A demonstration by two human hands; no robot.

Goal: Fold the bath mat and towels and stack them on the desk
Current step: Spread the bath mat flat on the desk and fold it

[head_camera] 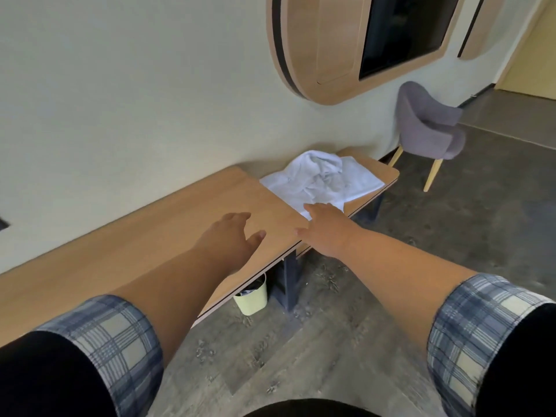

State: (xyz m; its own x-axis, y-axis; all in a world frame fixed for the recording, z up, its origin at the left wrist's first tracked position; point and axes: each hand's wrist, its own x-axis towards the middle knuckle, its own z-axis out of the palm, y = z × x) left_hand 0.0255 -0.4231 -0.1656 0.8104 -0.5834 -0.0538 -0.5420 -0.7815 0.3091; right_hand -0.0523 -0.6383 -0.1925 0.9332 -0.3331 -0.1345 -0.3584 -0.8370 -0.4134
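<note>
A pile of white towels (323, 177) lies at the right end of the long wooden desk (150, 236). A flat piece lies underneath and a crumpled one is heaped on top. My right hand (323, 228) reaches out with fingers spread, its fingertips at the near corner of the flat white cloth. My left hand (233, 233) hovers open over bare desk wood, a short way left of the pile, holding nothing. I cannot tell which piece is the bath mat.
A grey chair (430, 127) with pale wooden legs stands beyond the desk's right end. A pale green waste bin (251, 297) sits on the floor under the desk beside a dark desk leg (287, 281). A wooden oval wall panel (331, 46) hangs above.
</note>
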